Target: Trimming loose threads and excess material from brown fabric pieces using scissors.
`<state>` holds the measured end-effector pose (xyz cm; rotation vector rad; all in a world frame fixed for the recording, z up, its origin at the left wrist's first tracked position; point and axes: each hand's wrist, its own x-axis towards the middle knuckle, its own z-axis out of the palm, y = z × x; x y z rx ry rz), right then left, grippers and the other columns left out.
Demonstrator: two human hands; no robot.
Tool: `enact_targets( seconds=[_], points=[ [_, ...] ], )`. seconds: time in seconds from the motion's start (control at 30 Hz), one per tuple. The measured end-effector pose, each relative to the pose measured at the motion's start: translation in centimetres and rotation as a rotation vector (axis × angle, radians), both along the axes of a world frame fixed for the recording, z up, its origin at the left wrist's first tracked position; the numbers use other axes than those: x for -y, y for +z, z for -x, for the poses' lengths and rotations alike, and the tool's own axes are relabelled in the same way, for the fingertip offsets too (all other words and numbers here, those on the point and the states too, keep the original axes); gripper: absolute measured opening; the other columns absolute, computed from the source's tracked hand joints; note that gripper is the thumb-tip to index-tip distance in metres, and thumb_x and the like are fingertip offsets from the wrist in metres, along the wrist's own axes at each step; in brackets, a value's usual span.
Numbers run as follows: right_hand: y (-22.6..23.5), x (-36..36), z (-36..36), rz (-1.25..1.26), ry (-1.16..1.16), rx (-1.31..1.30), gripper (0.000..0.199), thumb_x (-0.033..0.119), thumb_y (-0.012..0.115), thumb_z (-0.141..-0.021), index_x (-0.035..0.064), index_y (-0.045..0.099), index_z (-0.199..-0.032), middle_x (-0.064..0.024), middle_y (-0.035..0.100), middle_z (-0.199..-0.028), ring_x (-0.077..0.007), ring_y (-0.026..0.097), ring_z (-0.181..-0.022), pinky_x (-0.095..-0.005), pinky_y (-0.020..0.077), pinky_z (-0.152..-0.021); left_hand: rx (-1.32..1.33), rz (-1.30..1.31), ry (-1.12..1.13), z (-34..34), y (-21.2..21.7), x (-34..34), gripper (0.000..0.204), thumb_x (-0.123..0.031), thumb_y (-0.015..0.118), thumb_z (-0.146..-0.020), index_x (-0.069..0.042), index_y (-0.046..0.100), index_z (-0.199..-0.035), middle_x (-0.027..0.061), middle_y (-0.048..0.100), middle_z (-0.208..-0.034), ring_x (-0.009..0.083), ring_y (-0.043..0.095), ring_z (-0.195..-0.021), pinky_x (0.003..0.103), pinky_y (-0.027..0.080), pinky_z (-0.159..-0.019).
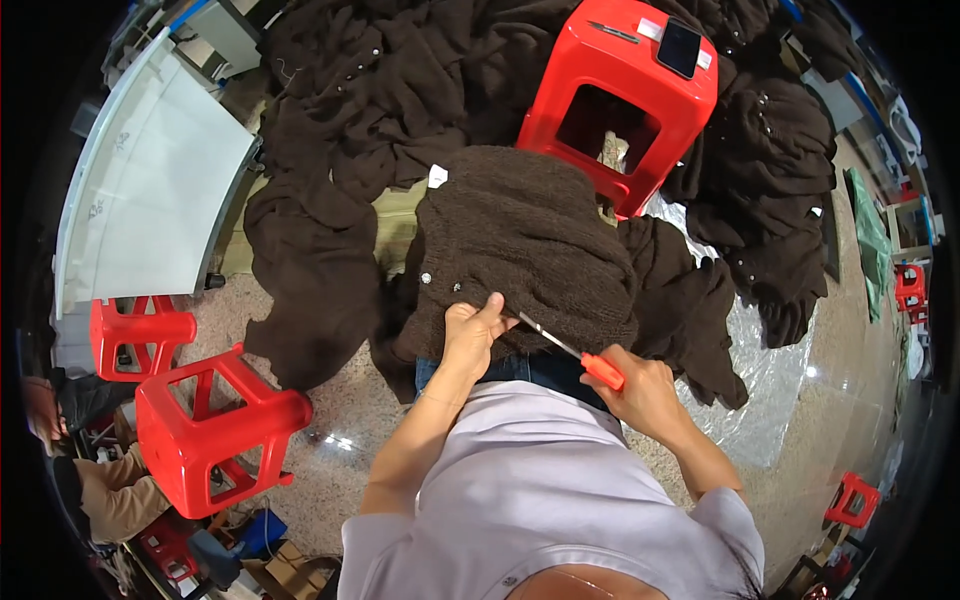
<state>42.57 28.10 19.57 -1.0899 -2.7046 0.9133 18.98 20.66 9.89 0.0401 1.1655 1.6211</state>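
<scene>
1. Where the forearms enter from the lower edge, the left hand (470, 335) pinches the lower edge of a brown knitted cardigan (525, 240) that lies over the person's lap; its fingers (492, 305) are closed on the knit just below a small pale button (427, 279).
2. The right hand (645, 395) is wrapped shut around the orange handle of a small cutter (575, 352), whose thin metal blade points up and left to meet the knit right beside the left thumb.
3. Judged from this arrangement, trimming at the cardigan's edge is under way: the blade is at the fabric, but no loose thread or cut piece can be made out, so how much of this garment is finished cannot be told.
4. A white tag (437, 176) shows at the far edge of the cardigan.
5. Beyond it stands a red stool (625, 95) carrying a dark phone (679, 46), and around it a heap of brown garments (400, 80) spreads over the floor; whether these are done or waiting is not shown.
6. A clear plastic sheet (770, 370) lies at the right, and further red stools (215, 425) and a white table (150, 190) stand at the left.
7. The blade tip is hidden in the knit, and another person (105, 490) at the lower left is cut off by the rim.
</scene>
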Motion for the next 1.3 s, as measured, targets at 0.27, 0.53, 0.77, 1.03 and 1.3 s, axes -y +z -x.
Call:
enact_targets(
  seconds=[0.27, 0.53, 0.77, 1.03, 1.3],
  points=[
    [0.0, 0.7, 0.5, -0.058, 0.072, -0.007, 0.028, 0.029, 0.078, -0.085, 0.0065, 0.061, -0.089, -0.0152, 0.068, -0.072, -0.0363, 0.066, -0.061, -0.0436, 0.0492, -0.051, 0.017, -0.087, 0.115, 0.0, 1.7, 0.7, 0.025, -0.018, 0.06, -0.101, 0.007, 0.061, -0.098, 0.0178, 0.07, -0.099, 0.0269, 0.072, -0.083, 0.042, 0.063, -0.076],
    [0.5, -0.1, -1.1, -0.061, 0.028, 0.04, 0.03, 0.03, 0.078, -0.085, 0.0061, 0.06, -0.088, -0.0156, 0.067, -0.069, -0.0378, 0.065, -0.059, -0.0448, 0.0489, -0.05, -0.096, -0.002, 0.274, 0.5, 1.7, 0.6, 0.034, -0.02, 0.063, -0.1, -0.005, 0.043, -0.076, 0.0158, 0.062, -0.075, 0.0261, 0.068, -0.061, 0.045, 0.064, -0.063],
    [2.2, -1.0, -1.2, 0.172, -0.094, -0.218, 0.02, 0.018, 0.076, -0.088, 0.0041, 0.062, -0.092, -0.0116, 0.063, -0.069, -0.0231, 0.065, -0.059, -0.0321, 0.0505, -0.059, -0.504, 0.148, -0.732, 4.0, 4.9, 4.4, 0.028, -0.02, 0.069, -0.095, 0.007, 0.067, -0.088, 0.011, 0.071, -0.082, 0.0164, 0.068, -0.064, 0.029, 0.056, -0.059],
    [0.2, -4.4, -2.2, 0.124, -0.482, -0.402, 0.014, 0.01, 0.068, -0.094, -0.0004, 0.062, -0.101, -0.0033, 0.064, -0.083, -0.0089, 0.059, -0.077, -0.0258, 0.049, -0.072, -0.721, 0.381, -0.33, 13.1, 4.9, -3.2, 0.084, -0.05, 0.07, -0.089, -0.007, 0.03, -0.149, 0.0189, 0.059, -0.121, 0.0145, 0.06, -0.056, 0.026, 0.051, -0.049],
    [-9.1, -12.1, -9.9, -0.247, -0.795, -0.099, 0.039, 0.028, 0.068, -0.093, 0.0162, 0.056, -0.128, -0.0207, 0.061, -0.101, -0.0428, 0.06, -0.093, -0.0476, 0.05, -0.082, -1.001, 0.464, 0.092, 17.8, 9.0, -4.7, 0.034, -0.017, 0.075, -0.083, -0.007, 0.07, -0.115, 0.0037, 0.067, -0.101, 0.0151, 0.061, -0.084, 0.035, 0.05, -0.063]
  ],
)
